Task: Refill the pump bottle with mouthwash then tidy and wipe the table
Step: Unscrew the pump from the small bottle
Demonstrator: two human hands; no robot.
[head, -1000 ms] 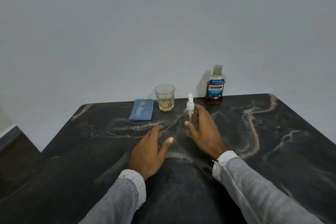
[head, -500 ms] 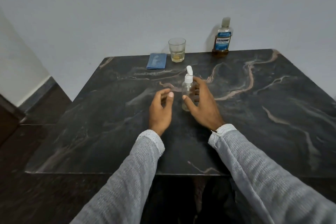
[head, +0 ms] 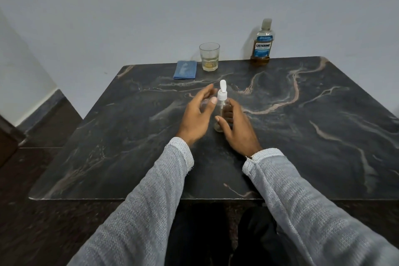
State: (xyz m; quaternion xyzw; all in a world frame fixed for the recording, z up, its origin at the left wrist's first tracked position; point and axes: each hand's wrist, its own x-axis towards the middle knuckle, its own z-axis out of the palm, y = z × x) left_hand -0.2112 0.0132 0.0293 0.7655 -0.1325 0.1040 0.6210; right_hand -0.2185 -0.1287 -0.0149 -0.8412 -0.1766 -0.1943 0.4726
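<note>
While both hands [head: 216,119] flank pump bottle [head: 221,110], mid-table [head: 323,136]

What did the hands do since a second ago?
The left hand lifted off the table and moved toward the pump bottle. The right hand stayed cupped around the bottle. Glass, cloth and mouthwash stayed put.

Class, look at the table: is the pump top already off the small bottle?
No. The white pump sits on the neck of the clear bottle, which stands upright between the two hands.
</note>
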